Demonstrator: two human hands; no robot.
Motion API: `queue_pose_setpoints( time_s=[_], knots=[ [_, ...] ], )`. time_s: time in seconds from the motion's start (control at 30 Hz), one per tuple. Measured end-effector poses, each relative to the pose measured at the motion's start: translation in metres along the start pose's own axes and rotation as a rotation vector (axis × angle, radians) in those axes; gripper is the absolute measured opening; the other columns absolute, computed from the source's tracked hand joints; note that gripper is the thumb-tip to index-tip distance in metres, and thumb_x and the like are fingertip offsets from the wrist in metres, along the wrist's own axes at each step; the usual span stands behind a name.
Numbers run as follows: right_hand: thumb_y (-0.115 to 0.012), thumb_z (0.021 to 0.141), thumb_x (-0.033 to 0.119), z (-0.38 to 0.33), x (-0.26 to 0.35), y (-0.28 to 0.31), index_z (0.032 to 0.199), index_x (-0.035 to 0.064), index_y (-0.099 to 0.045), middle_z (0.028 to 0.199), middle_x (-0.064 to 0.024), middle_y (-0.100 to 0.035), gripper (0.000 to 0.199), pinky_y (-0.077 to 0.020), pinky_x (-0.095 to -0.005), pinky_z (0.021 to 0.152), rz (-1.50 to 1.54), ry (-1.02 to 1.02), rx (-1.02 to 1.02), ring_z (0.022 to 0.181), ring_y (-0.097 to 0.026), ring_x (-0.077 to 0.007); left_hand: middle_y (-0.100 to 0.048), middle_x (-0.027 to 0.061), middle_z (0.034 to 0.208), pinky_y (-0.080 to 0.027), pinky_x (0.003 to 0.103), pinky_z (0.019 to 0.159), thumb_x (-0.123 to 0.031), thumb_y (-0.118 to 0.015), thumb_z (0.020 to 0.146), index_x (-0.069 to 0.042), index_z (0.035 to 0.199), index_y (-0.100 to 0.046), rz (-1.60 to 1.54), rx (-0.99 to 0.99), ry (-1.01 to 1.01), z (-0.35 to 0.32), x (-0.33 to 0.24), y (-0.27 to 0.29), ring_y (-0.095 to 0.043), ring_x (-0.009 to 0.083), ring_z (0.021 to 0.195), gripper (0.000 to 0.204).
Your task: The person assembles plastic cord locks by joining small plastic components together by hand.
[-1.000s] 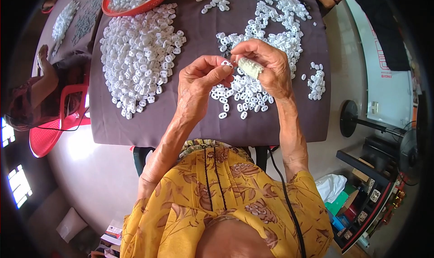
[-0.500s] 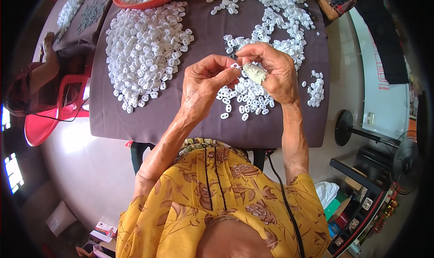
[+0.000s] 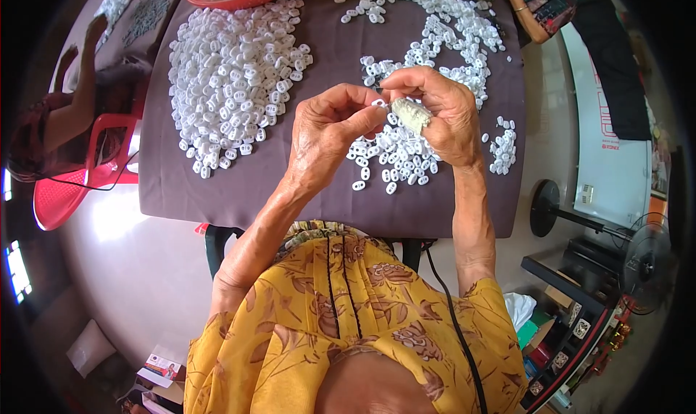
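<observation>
Pinched between thumb and finger, a little white piece (image 3: 379, 104) sits in the left hand (image 3: 322, 133), mid-frame, perhaps to see it well. Close by, the right hand (image 3: 448, 118) curls, its thumb in a pale wrap (image 3: 412, 115), maybe to guard the skin; I cannot tell if it holds anything. A big white heap (image 3: 228, 88) lies at upper left, likely for easy reach.

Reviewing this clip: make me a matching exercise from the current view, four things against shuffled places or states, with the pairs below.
1. Left hand
2. Pale wrap
3. Red basket
4. Red chair

A. beside the near table, to its left
B. just beyond the large white pile
C. pinching a small white piece
D. around the thumb of the right hand

Pairs: 1-C; 2-D; 3-B; 4-A
</observation>
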State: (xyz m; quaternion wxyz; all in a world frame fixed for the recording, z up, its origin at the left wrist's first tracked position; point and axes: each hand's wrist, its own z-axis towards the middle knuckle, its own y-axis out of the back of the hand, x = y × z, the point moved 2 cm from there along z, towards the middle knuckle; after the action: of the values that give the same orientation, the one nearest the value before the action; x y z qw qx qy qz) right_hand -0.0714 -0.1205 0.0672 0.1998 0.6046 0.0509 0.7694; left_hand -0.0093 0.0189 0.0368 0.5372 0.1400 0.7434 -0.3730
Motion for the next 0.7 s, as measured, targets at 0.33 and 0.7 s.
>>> queue_pose_setpoints(
  time_s=[0.33,0.7],
  knots=[
    [-0.048,0.073,-0.011,0.007,0.016,0.002,0.092,-0.0028,-0.057,0.084,-0.0065,-0.059,0.023,-0.0467,-0.0219,0.072,-0.023,0.024,-0.007,0.079,-0.057,-0.0112,-0.059,0.0032,0.067,-0.042,0.020,0.057,-0.006,-0.062,0.078,0.001,0.083,-0.061,-0.107,-0.010,-0.036,0.002,-0.009,-0.005,-0.052,0.0068,0.061,0.009],
    [-0.053,0.076,-0.005,0.013,0.020,0.000,0.092,-0.0003,-0.059,0.080,-0.0055,-0.061,0.018,-0.0472,-0.0223,0.069,0.020,0.020,-0.120,0.075,-0.059,-0.0109,-0.060,0.0048,0.074,-0.043,0.022,0.061,-0.004,-0.061,0.078,0.002,0.084,-0.059,-0.154,0.010,-0.071,0.004,-0.019,-0.006,-0.054,0.0110,0.065,0.008]
  ],
)
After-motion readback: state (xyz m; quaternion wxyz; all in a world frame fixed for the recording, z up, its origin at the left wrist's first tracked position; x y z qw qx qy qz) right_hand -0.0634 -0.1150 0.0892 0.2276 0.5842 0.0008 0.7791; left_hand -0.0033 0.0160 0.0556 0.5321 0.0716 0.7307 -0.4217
